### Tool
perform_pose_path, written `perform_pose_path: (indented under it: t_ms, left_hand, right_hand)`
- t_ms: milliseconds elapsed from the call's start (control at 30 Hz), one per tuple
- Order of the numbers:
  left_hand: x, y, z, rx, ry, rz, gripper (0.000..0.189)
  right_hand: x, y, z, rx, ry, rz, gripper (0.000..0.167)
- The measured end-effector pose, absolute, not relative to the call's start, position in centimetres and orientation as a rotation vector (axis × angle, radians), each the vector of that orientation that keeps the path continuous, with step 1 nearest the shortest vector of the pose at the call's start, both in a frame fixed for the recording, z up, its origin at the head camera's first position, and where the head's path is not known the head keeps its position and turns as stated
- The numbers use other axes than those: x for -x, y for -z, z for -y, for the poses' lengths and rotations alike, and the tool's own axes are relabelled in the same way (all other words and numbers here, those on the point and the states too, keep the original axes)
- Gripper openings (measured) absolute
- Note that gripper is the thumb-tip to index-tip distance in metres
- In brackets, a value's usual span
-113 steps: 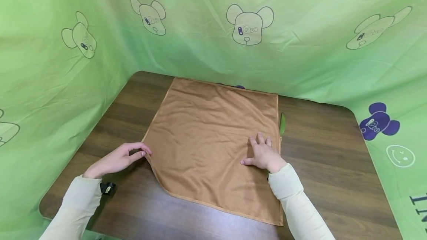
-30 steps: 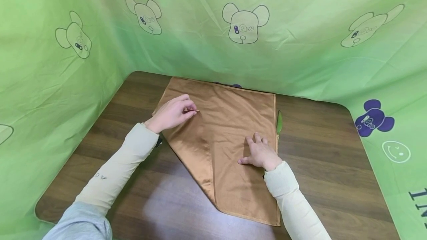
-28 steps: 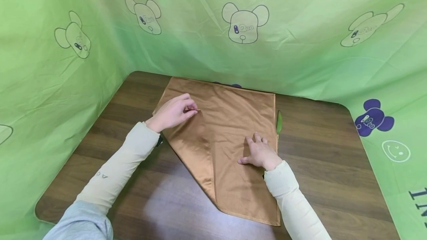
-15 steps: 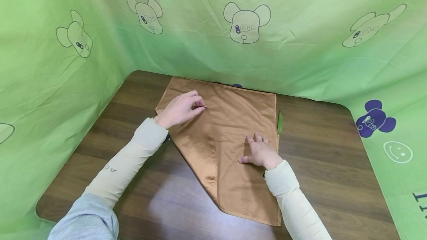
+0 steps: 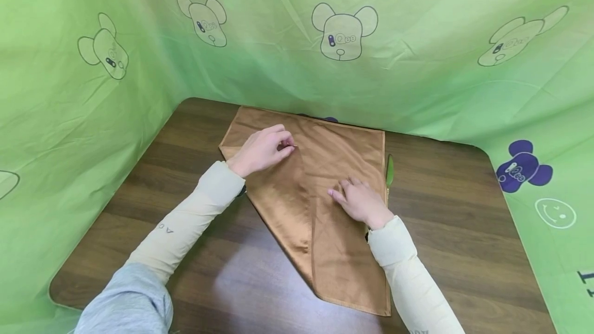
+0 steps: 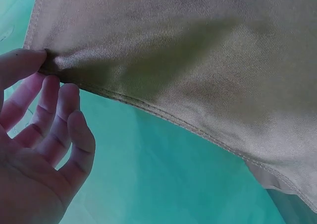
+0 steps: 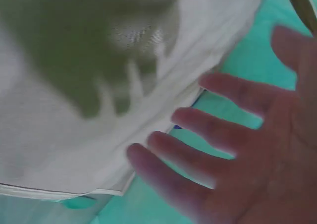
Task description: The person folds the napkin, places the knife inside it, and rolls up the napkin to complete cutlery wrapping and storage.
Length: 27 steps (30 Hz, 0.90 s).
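Observation:
A brown satiny cloth (image 5: pixel 278 210) with a stitched hem lies on the wooden table, its front left part lifted and folded over towards the middle. My left hand (image 5: pixel 263 151) pinches the hem near a corner between thumb and forefinger, above the cloth's left half. In the left wrist view the other fingers of this hand (image 6: pixel 44 149) are spread below the hem. Over the cloth's right part hovers my right hand (image 5: pixel 362 202), fingers loosely extended and holding nothing. The right wrist view shows its fingertips apart from the cloth (image 7: pixel 54 149), casting a shadow.
A narrow green blade-shaped object (image 5: pixel 390 170) peeks out from the cloth's right edge; its lower part is hidden. The dark wooden table (image 5: pixel 459 231) extends on both sides. A green curtain (image 5: pixel 260 40) printed with bear heads hangs behind and around it.
My left hand has carried the pinched cloth edge from the front left up and to the right, folding it over. My right hand, formerly resting spread on the cloth, has risen from it.

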State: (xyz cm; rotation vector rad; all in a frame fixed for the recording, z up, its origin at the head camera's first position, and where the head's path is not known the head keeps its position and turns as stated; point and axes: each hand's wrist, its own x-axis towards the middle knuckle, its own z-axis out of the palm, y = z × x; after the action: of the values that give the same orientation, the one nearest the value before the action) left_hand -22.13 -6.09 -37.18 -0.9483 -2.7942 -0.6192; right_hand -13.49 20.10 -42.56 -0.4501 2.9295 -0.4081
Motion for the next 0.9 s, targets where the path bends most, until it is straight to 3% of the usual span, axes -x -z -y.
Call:
perform_pose_path:
  t_ms: [267,467,667,900]
  left_hand:
    - [22.0,37.0,5.2,0.948,0.597,2.781,0.01]
    - [21.7,36.7,4.7,0.953,0.586,2.764,0.011]
    - [21.3,36.6,4.3,0.965,0.609,2.745,0.011]
    - [21.1,36.6,4.2,0.999,0.611,2.696,0.011]
  right_hand:
    - [14.7,40.6,-18.1,0.496,0.482,-3.101,0.064]
    - [15.6,39.4,-15.9,0.501,0.484,-3.132,0.065]
    - [16.2,39.3,-14.3,0.538,0.468,-3.195,0.058]
    - [16.8,39.5,-13.6,0.58,0.489,-3.36,0.039]
